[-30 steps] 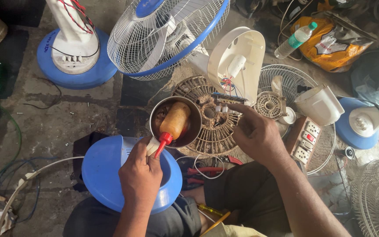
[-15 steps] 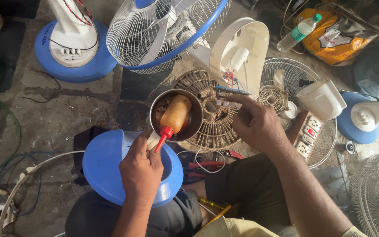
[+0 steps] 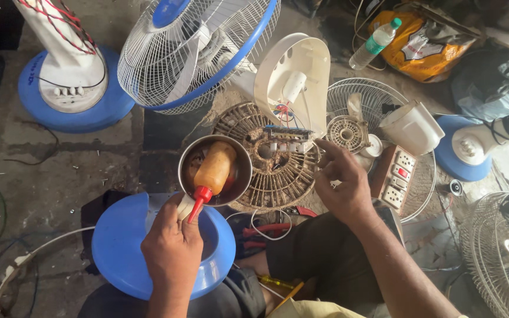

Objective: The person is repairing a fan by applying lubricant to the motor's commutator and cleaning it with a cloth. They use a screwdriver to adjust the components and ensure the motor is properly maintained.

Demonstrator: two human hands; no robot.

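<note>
The left hand [image 3: 172,250] has its fingers curled together around a small white object at the near rim of a steel bowl [image 3: 214,171]; the object is too covered to identify, and the red nozzle of an amber squeeze bottle [image 3: 210,171] lying in the bowl points down at the knuckles. The right hand [image 3: 341,182] hovers with fingers apart and loosely bent, forefinger extended toward a push-button switch block [image 3: 287,140] sitting on a dusty brown fan grille [image 3: 272,162]; whether the fingertip touches it cannot be told. Judgement: the bowl should be kept level so the bottle does not roll, and the switch block approached from the side clear of its thin wires. Beyond lie a blue fan base [image 3: 122,250] under the left hand, a white motor housing [image 3: 293,76], a blue-rimmed fan guard [image 3: 189,47] and a white extension board [image 3: 397,176]. The bowl's contents beneath the bottle are in shadow; the person's lap and a further grille at the right edge are cut off.
</note>
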